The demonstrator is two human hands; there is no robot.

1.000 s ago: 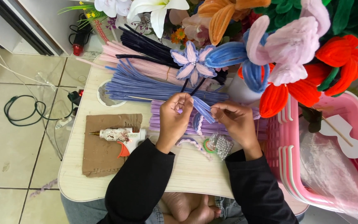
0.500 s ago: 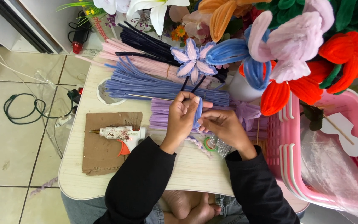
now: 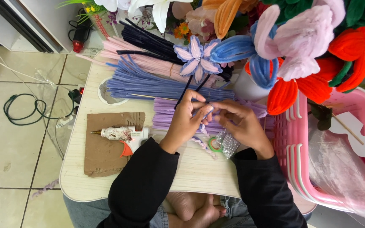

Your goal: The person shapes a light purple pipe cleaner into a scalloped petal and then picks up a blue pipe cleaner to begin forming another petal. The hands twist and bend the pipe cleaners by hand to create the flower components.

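Note:
My left hand [image 3: 185, 121] and my right hand [image 3: 242, 123] meet over the small table [image 3: 77, 177], fingertips pinched together on a short lilac pipe cleaner piece [image 3: 208, 110]. They hover above a bundle of lilac pipe cleaners [image 3: 165, 114]. A finished lilac pipe-cleaner flower [image 3: 197, 59] on dark stems lies just beyond my fingers. Below my right hand lie a green tape roll [image 3: 213, 144] and a small clear bag [image 3: 228, 143]. A twisted pink-lilac strand [image 3: 203, 147] rests by my left wrist.
A glue gun [image 3: 121, 136] lies on a cardboard sheet [image 3: 102, 156] at the left. Blue [image 3: 148, 84], pink [image 3: 148, 63] and dark pipe cleaner bundles [image 3: 148, 40] lie behind. Large pipe-cleaner flowers [image 3: 305, 46] stand at the back right above a pink basket [image 3: 292, 139]. Cables [image 3: 22, 107] lie on the tiled floor.
My hands have drawn closer together, the right one moving left until the fingertips meet on the lilac piece. The blue-lilac strip seen between them earlier is now mostly hidden by my fingers.

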